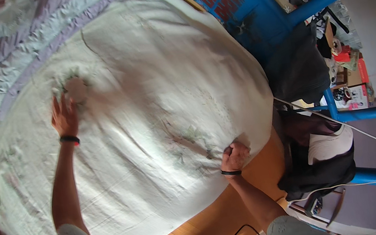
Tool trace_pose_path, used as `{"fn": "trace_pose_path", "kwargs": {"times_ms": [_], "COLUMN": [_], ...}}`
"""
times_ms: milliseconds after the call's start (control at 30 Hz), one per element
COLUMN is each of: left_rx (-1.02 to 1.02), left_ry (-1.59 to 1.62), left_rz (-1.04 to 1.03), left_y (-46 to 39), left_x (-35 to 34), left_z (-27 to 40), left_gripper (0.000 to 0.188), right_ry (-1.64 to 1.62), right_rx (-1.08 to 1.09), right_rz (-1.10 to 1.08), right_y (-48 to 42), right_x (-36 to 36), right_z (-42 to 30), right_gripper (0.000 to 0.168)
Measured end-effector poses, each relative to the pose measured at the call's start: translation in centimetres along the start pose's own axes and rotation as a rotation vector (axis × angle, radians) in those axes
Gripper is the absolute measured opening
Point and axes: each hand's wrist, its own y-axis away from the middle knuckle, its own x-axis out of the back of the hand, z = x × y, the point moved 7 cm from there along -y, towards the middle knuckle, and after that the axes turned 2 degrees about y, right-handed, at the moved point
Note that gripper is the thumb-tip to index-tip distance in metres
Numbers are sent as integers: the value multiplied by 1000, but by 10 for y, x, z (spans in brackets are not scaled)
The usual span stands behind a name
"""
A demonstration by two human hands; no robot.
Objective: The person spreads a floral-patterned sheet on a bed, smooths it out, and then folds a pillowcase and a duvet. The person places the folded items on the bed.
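A large pale sheet or quilt cover (144,124) with faded floral patterns lies spread before me, creased in places. At its left part, my left hand (65,117) rests flat on the cloth with fingers apart, below a round pinkish flower print. Near the lower right edge, my right hand (234,156) is curled on the cloth, fingers closed; a fold runs up to it, and the hand seems to grip the fabric there. Both wrists wear dark bands.
Ruffled lilac and white bedding (48,40) lies at the upper left. A blue panel (248,6) with red symbols and blue rails stand at the right, hung with dark clothes (295,66). A pale cord (353,125) crosses there. Orange-brown wood surface (208,218) shows below the cloth.
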Motion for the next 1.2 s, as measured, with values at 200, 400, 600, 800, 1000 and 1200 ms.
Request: {"fn": "trace_pose_path", "kwargs": {"times_ms": [200, 400, 600, 800, 1000, 1200], "left_rx": [-131, -2, 299, 264, 235, 279], "left_ry": [30, -3, -159, -191, -150, -95], "left_rz": [-78, -108, 10, 76, 111, 60], "left_y": [86, 36, 1, 3, 3, 4], "left_x": [50, 30, -13, -9, -7, -12], "left_z": [70, 67, 9, 26, 30, 33], "left_gripper": [50, 51, 55, 56, 55, 57], "right_ry": [19, -15, 49, -22, 98, -21], "right_rx": [-32, -20, 34, 16, -39, -138], "right_rz": [-19, -52, 7, -97, -22, -638], "right_y": [-2, -1, -4, 7, 6, -61], "right_x": [0, -5, 1, -17, -16, -9], "right_z": [1, 0, -8, 10, 12, -11], "right_gripper": [19, 17, 17, 21, 21, 5]}}
